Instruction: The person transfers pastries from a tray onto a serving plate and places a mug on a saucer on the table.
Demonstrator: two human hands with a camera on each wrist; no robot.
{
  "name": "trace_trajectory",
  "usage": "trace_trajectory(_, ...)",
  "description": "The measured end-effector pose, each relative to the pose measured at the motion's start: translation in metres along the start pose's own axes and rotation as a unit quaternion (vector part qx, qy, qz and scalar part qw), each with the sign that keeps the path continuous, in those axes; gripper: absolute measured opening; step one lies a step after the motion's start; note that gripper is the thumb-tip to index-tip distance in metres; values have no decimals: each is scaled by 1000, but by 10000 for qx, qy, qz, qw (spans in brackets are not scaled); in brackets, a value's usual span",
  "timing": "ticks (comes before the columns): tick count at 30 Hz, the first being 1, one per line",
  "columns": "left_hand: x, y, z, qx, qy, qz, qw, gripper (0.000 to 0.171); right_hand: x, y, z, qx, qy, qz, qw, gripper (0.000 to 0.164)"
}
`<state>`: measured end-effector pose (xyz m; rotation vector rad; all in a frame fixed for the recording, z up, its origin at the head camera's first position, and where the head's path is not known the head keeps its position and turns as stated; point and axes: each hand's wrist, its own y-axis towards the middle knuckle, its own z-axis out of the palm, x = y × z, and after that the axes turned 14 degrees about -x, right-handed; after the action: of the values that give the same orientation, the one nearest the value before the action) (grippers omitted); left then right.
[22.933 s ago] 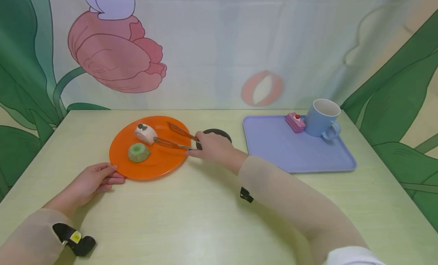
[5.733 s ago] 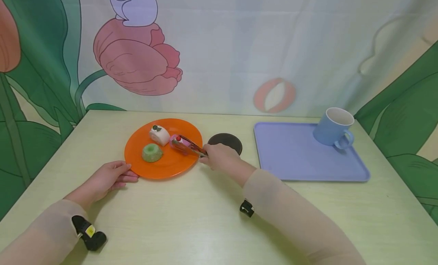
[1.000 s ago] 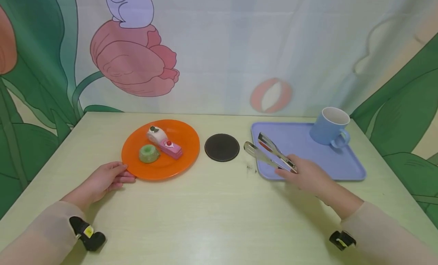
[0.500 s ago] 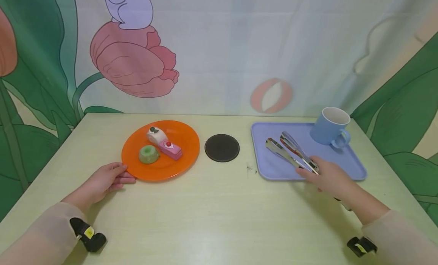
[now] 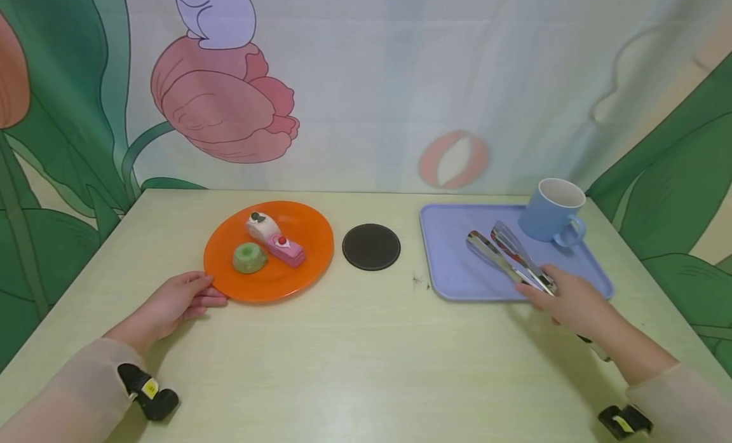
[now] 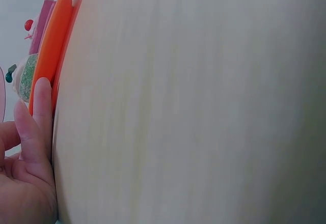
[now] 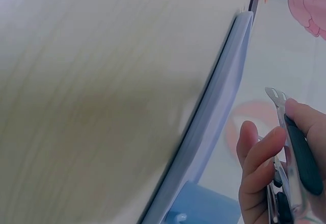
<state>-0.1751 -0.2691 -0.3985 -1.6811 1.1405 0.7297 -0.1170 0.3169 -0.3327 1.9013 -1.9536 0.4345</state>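
My left hand pinches the near-left rim of the orange plate between thumb and fingers. On the plate sit a green ring-shaped cake, a white cake roll with a dark topping, and a pink cake slice with a red cherry, its end against the roll. My right hand grips metal tongs with dark handle grips. The tong tips stand apart over the lilac tray, with nothing between them. Behind the tongs, a light blue mug stands on the tray.
A round black coaster lies between the plate and the tray. Small dark marks show on the pale table near the tray's left side. A printed curtain hangs along the table's back edge.
Earlier the pink cake slice was on the tray beside the mug; the tongs carried it onto the plate and released it. In the last second my right hand moved right with the tongs.
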Motion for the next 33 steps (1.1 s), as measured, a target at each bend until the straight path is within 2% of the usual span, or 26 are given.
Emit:
trace_trajectory(15, 1, 1, 0, -32, -71, -30, 10000, 54, -22, -8, -4, -33, 1, 124, 9999, 78)
trace_trajectory(23, 0, 1, 1, 63, -138, 8, 9999, 53, -35, -13, -5, 68, -80, 331, 9994, 83)
trace_trajectory(33, -2, 0, -1, 23, -70, -54, 10000, 54, -45, -17, -11, 270, -188, 600, 9977, 89)
